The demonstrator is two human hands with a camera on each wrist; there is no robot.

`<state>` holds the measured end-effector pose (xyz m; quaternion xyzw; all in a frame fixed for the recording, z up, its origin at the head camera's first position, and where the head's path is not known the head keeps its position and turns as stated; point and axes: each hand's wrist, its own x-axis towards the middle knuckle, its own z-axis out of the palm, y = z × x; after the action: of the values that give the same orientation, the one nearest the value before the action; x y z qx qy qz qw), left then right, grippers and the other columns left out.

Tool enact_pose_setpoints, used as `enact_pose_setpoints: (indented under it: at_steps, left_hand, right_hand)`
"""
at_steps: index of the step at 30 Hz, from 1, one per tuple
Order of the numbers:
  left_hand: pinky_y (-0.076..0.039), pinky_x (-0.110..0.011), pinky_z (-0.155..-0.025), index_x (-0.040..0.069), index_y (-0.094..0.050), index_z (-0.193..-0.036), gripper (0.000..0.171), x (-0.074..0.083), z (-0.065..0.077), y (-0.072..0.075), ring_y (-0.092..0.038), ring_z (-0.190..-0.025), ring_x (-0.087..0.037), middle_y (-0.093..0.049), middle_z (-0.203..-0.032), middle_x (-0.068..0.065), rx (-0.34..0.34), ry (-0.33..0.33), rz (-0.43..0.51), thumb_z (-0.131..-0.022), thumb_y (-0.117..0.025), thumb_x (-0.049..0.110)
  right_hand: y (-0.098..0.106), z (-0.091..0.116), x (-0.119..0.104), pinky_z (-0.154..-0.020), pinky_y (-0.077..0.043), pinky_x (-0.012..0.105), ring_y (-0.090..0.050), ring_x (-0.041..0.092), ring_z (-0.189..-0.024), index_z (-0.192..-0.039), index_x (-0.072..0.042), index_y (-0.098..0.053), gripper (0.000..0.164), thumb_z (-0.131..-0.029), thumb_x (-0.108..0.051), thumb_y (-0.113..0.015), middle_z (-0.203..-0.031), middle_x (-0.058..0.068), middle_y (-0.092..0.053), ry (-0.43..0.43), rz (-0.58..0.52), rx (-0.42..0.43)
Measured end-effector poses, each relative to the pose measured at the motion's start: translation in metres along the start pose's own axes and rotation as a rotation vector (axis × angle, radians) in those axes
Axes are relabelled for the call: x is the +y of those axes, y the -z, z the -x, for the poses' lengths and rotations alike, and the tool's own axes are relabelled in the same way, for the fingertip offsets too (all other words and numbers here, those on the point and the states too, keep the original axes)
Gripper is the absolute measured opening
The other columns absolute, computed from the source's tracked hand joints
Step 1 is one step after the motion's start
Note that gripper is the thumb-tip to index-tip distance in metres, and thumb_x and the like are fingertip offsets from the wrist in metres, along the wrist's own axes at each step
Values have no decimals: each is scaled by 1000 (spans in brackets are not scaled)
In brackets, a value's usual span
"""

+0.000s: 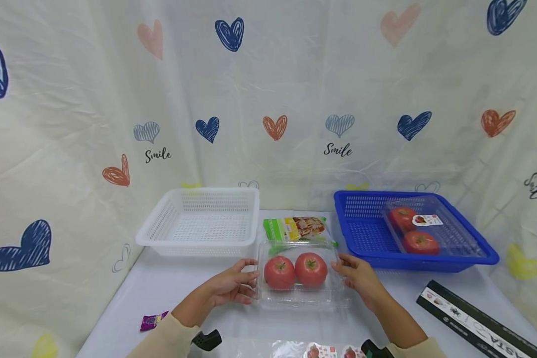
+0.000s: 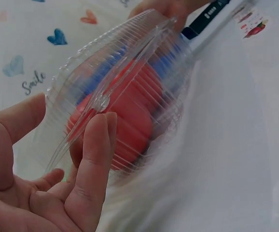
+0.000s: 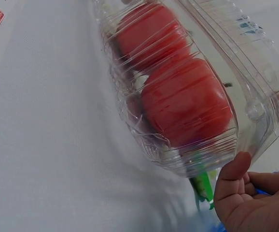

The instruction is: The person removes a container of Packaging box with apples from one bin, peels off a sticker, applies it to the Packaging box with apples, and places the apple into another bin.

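Tomatoes (image 1: 311, 269), two and red, inside a clear lidded container (image 1: 302, 297) over the middle of the worktop (image 1: 291, 325), whether resting or raised hard to tell. Fingers of the left hand (image 1: 232, 284) grasping its left end lightly, thumb to the lid side, one fingertip at the rim clasp (image 2: 102, 102). Fingers of the right hand (image 1: 360, 278) grasping the opposite end. Just behind, a green-and-yellow packet (image 1: 291, 228). Farther left, a white basket (image 1: 197, 244); to the right, a blue basket (image 1: 422, 262) with a second container (image 1: 458, 239) of two tomatoes, labelled. Nearer, a small purple packet (image 1: 152, 322) at left, a long dark box (image 1: 474, 318) at right, clear film (image 1: 264, 349) with labels in front.
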<state>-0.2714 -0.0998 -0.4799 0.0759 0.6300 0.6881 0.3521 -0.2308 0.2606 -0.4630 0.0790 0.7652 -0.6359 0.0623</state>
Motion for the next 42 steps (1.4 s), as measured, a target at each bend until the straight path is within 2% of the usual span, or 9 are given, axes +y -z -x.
enact_pose_setpoints:
  at_steps: [7, 10, 14, 17, 22, 27, 32, 37, 42]
  left_hand:
    - [-58, -38, -65, 3, -31, -141, 70, 1, 7, -10, -67, -77, -25, -59, -93, -14, 110, -77, -170, -93, -65, 40]
    - [-57, -37, -63, 2, -40, -134, 57, -3, 12, -13, -67, -74, -27, -61, -92, -15, 173, -107, -269, -96, -60, 40]
    - [-53, -35, -56, 2, -53, -115, 36, -10, 21, -13, -65, -66, -24, -62, -83, -12, 268, -174, -401, -98, -58, 33]
    - [-52, -34, -55, 1, -60, -103, 22, -16, 30, -12, -63, -65, -22, -61, -79, -9, 250, -211, -505, -98, -60, 22]
    - [-51, -27, -60, 8, -69, -93, 3, -27, 46, -17, -62, -71, -14, -65, -79, 0, 104, -195, -696, -92, -66, 9]
    - [-50, -25, -71, 13, -72, -96, 17, -30, 57, -40, -56, -76, -2, -61, -82, 15, 74, -187, -1022, -83, -78, 22]
    - [-47, -27, -74, 20, -71, -100, 38, -36, 55, -70, -49, -78, -2, -53, -84, 17, 104, -199, -1305, -75, -80, 47]
    - [-44, -26, -70, 25, -69, -99, 44, -47, 48, -90, -45, -79, -2, -49, -88, 17, 116, -287, -1355, -70, -81, 55]
    - [-43, -26, -69, 26, -68, -96, 48, -51, 38, -102, -45, -77, -2, -47, -84, 17, 127, -316, -1398, -64, -83, 58]
  right_hand:
    - [3, 7, 3, -94, -46, 45, -46, 34, -121, -146, 9, -32, 72, -97, -37, -59, -142, 26, -41, 22, 30, -26]
    - [8, 14, 3, -88, -49, 41, -51, 32, -110, -145, 11, -33, 68, -100, -36, -54, -131, 26, -49, 34, 84, -31]
    - [19, 26, 5, -74, -51, 33, -54, 22, -89, -136, 13, -45, 63, -102, -40, -50, -110, 14, -59, 39, 148, -33]
    - [31, 35, 9, -70, -52, 33, -57, 21, -83, -126, 14, -54, 61, -103, -42, -44, -104, 12, -62, 34, 139, -113]
    - [50, 50, 21, -64, -51, 32, -57, 21, -75, -111, 9, -65, 47, -101, -35, -51, -87, 10, -63, 24, 231, -279]
    - [53, 60, 36, -52, -42, 27, -50, 15, -62, -84, -7, -68, 26, -86, -32, -74, -66, -1, -55, 53, 494, -332]
    - [45, 68, 38, -49, -39, 26, -50, 15, -59, -74, -13, -63, 28, -73, -30, -85, -63, -2, -55, 68, 664, -368]
    - [35, 76, 36, -47, -41, 27, -51, 14, -52, -71, -13, -61, 29, -72, -28, -85, -63, 0, -55, 16, 702, -399]
    - [28, 80, 36, -47, -42, 28, -52, 13, -48, -68, -12, -60, 29, -76, -30, -82, -59, -1, -56, 11, 707, -398]
